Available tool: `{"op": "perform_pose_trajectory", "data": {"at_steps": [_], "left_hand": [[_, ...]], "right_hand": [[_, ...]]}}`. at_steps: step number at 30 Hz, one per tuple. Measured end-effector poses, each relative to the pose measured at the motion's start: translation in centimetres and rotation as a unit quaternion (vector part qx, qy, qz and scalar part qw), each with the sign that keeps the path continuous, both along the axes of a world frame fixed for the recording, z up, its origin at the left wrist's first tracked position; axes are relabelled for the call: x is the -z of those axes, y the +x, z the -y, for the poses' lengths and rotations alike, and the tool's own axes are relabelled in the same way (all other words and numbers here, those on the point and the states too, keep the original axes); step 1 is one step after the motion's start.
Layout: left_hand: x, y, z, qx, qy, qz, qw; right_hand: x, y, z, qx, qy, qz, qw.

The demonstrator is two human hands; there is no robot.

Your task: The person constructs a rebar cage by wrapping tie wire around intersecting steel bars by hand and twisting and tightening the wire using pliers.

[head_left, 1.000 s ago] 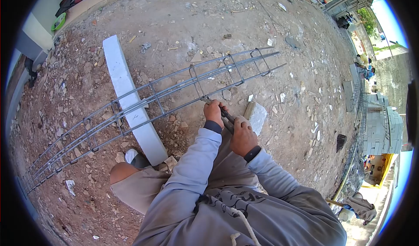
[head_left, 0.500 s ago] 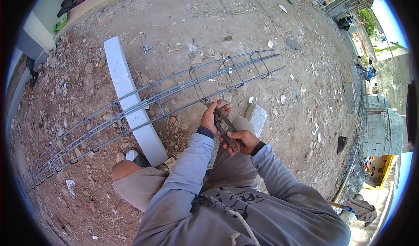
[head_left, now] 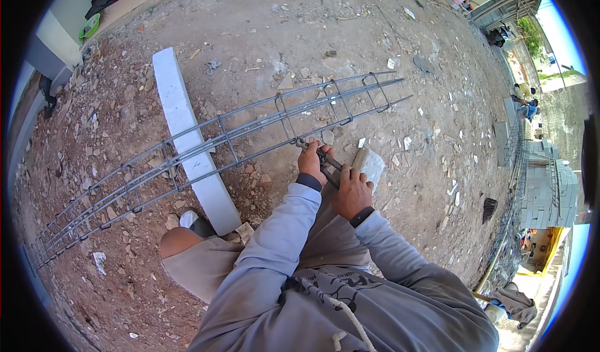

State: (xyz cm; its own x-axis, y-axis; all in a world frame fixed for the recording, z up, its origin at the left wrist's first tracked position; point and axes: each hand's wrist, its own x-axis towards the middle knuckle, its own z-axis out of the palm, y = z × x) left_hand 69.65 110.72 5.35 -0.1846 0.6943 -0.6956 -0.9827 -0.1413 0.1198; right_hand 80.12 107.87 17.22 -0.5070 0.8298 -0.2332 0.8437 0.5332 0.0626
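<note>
A long rebar cage (head_left: 231, 134) of thin bars and square stirrups lies across a pale block beam (head_left: 186, 127). My right hand (head_left: 353, 193) is closed round the handles of dark pliers (head_left: 331, 169). Beside the cage's near bar, my left hand (head_left: 312, 162) is closed at the front part of the pliers, close to a stirrup corner. The tool's tip is by that corner; whether my left fingers also pinch a wire is too small to tell.
A pale block (head_left: 369, 166) lies on the rubble ground just beyond my right hand. Grey blocks (head_left: 544, 183) are stacked at the far right, near people (head_left: 529, 109). A green bowl (head_left: 90, 26) is at the upper left.
Half a second ago my hands were lower with fingers loosened around the pliers. Now both are closed on them again, and the tool's tip is up by the cage's near bar.
</note>
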Motion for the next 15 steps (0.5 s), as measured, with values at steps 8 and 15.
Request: {"op": "perform_pose_trajectory", "data": {"at_steps": [8,15], "left_hand": [[-0.3,-0.5,0.0,0.027,-0.027,0.004,0.999],[0.7,-1.1,2.2,0.092,0.007,-0.098,0.991]], "right_hand": [[3.0,1.2,-0.5,-0.003,0.012,-0.029,0.999],[2.5,1.6,-4.0,0.216,-0.554,-0.167,0.786]]}}
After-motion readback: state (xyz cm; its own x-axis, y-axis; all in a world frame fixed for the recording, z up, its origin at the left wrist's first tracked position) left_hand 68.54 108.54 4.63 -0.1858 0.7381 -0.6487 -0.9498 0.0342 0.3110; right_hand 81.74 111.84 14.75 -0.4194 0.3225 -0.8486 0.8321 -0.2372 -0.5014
